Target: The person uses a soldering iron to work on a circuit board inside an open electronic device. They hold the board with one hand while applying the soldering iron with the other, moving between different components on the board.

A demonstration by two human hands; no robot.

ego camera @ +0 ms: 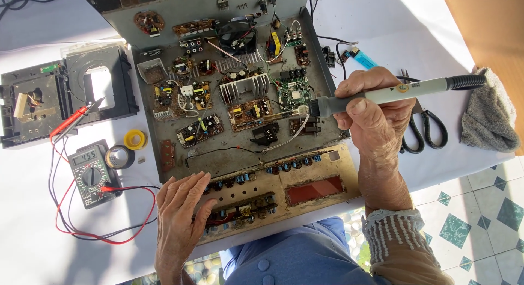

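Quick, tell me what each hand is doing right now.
Left hand: open, resting flat on the front panel of the opened amplifier chassis.
Right hand: closed around a soldering iron, tip over the circuit boards.

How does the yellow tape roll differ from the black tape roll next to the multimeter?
The yellow tape roll is smaller and bright yellow; the black tape roll is larger, dark, with a pale inner core. The yellow one lies farther from the multimeter, while the black one sits right against it. Both lie flat on the white table cover.
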